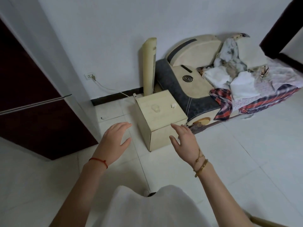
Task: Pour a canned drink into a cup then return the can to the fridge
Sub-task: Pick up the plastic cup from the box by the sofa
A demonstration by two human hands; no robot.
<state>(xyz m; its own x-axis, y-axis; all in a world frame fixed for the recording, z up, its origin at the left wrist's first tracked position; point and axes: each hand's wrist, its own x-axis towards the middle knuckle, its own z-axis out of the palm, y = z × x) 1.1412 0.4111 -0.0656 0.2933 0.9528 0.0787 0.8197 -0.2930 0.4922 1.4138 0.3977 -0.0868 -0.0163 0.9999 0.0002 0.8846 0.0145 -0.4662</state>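
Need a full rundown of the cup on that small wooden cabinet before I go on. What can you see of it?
The cup looks clear or pale, like glass or plastic, and nearly blends into the light wood top of the cabinet. It stands alone toward the top's left-middle, apart from a small white item near the far right edge. It seems upright; whether it holds anything I cannot tell. Neither the left hand nor the right hand touches it; both hover open nearer the camera.
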